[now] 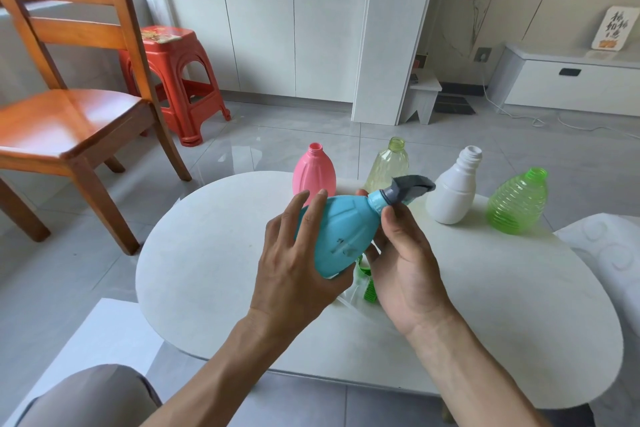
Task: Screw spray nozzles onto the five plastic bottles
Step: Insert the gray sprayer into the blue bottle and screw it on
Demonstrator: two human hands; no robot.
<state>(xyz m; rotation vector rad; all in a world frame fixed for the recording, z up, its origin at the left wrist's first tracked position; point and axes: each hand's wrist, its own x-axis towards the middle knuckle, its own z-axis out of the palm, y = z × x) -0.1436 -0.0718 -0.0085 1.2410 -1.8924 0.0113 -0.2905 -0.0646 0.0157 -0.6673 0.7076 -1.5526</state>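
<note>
Bottle one underway: left hand [294, 253] cradles the tilted sky-blue plastic bottle [341, 236] above the white surface [207, 270], right hand [405, 260] apparently pinching its grey spray nozzle [408, 189]; four bottles behind stand uncapped.

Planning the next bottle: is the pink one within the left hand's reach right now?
Probably not yet: the left hand grips the blue bottle, which lies between it and the pink bottle.
</note>
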